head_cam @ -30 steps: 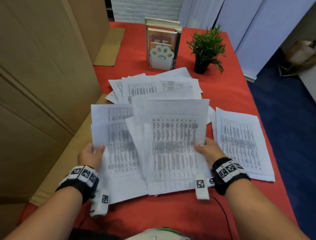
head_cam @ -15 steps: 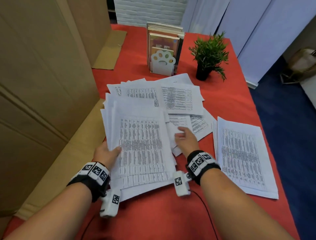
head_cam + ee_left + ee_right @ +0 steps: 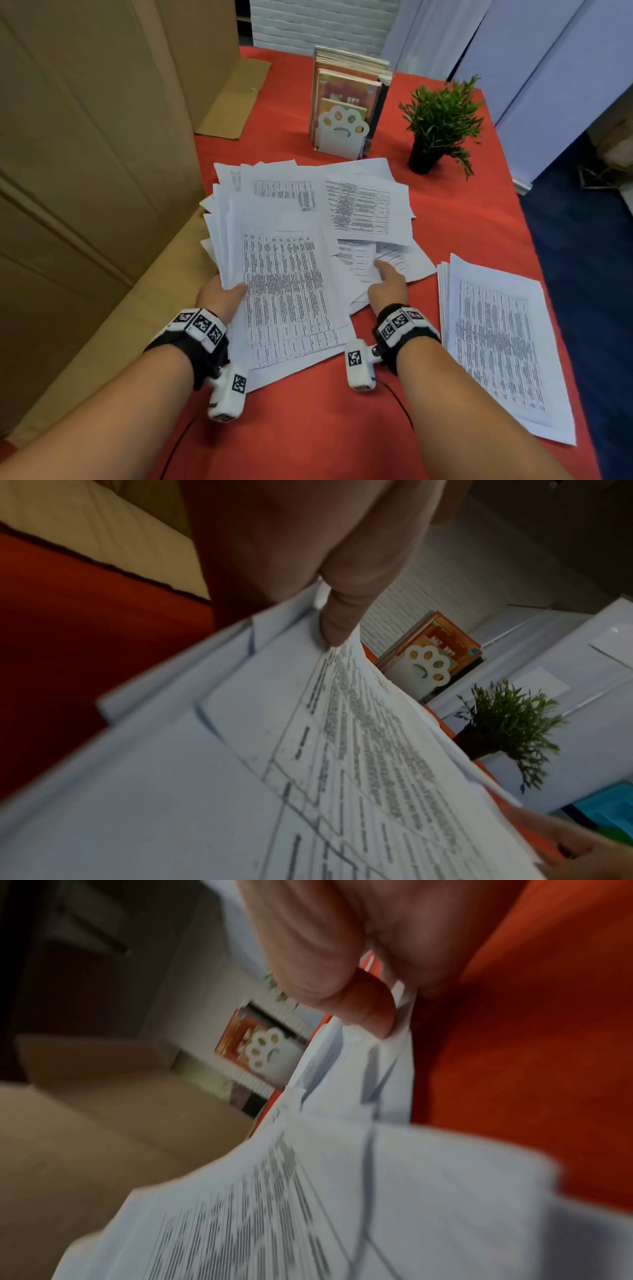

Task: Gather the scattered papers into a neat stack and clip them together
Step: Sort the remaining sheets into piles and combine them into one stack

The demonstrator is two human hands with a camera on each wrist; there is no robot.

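Observation:
My left hand (image 3: 222, 294) grips a fanned bundle of printed papers (image 3: 287, 291) at its left edge, thumb on top; the left wrist view shows that thumb (image 3: 342, 615) pressing the top sheet (image 3: 342, 750). To its right, my right hand (image 3: 388, 286) pinches the near edge of loose sheets (image 3: 363, 260) that lie partly under the bundle. The right wrist view shows thumb and finger (image 3: 369, 1010) nipping a sheet (image 3: 394, 1069). More scattered papers (image 3: 363, 205) lie beyond. A separate squared stack (image 3: 493, 342) rests at the right. No clip is in view.
The table wears a red cloth (image 3: 308, 428). A paw-shaped bookend with books (image 3: 342, 130) and a small potted plant (image 3: 442, 126) stand at the back. Tall cardboard boxes (image 3: 85, 171) line the left side. The table's right edge drops to blue floor (image 3: 582, 274).
The bundle has been drawn together and shifted left into the left hand alone. The right hand left it and reached forward onto the loose sheets in the middle.

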